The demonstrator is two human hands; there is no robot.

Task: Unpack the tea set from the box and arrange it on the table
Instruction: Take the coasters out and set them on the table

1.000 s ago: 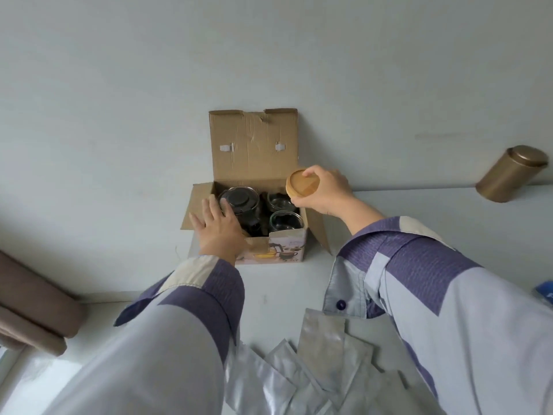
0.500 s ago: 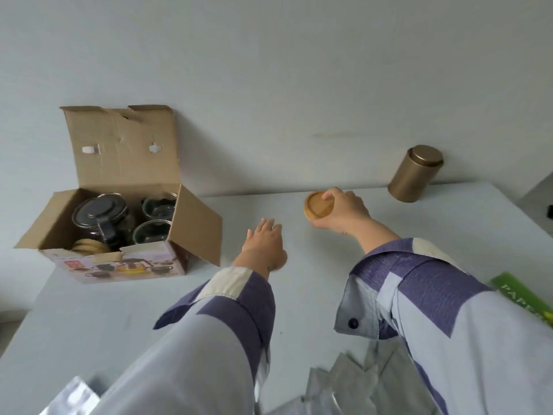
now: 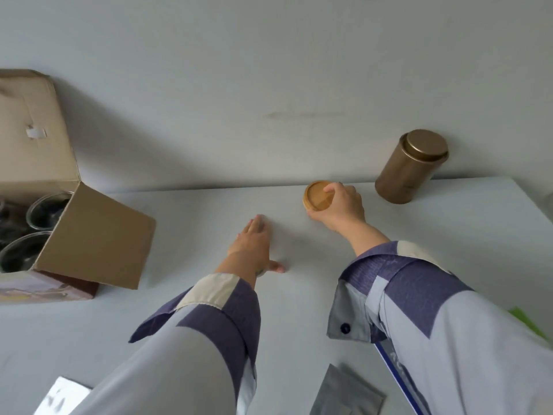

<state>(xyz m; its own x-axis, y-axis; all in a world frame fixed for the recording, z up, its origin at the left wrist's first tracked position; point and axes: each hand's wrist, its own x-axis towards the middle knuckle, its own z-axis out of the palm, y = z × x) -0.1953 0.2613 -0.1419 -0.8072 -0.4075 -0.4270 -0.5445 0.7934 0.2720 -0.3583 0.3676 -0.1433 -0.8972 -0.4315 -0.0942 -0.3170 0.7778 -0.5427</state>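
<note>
Fingers [image 3: 338, 191] of the right hand [image 3: 341, 206] curl over the rim of a round wooden coaster [image 3: 317, 195] and grip it near the far edge of the white table [image 3: 191, 319], tilted with its face toward the camera — whether its lower edge touches the tabletop I cannot tell. Left hand [image 3: 253, 245] lies flat with fingers straight and together, thumb spread to the side, holding nothing; it is close to the tabletop, contact unclear.

Cardboard box [image 3: 59, 205] stands at the left edge of view, flaps open. Glass cups [image 3: 39, 223] show inside, dark contents blurred. Box and coaster are well apart.

Gold tin [image 3: 411, 166] with its lid on stands at the back of the table against the wall, near the right hand and to its right.

Grey foil pouch [image 3: 347, 393] lies at the near edge — between the two sleeves.
</note>
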